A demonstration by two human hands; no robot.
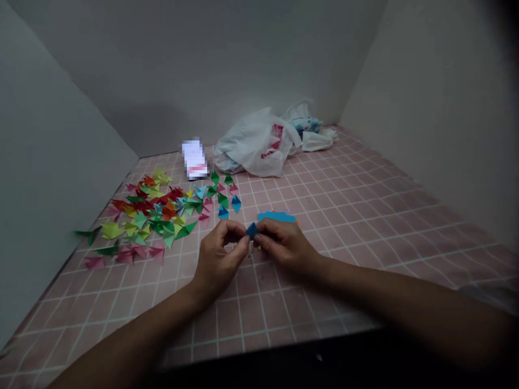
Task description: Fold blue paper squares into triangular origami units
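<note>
Between my two hands is a small piece of folded blue paper, held up a little above the checked cloth. My left hand pinches its left side with thumb and forefinger. On the other side my right hand grips it the same way, fingers closed. Just behind the right hand lies a stack of blue paper sheets, with bits of orange and yellow showing at its edges. Two small folded blue papers rest on the cloth beyond my left hand.
Many colourful folded paper pieces are spread at the left. A lit phone, its screen blurred, stands near the back wall. Beside it sits a white plastic bag, with more bags to its right. A pink checked cloth covers the surface between walls.
</note>
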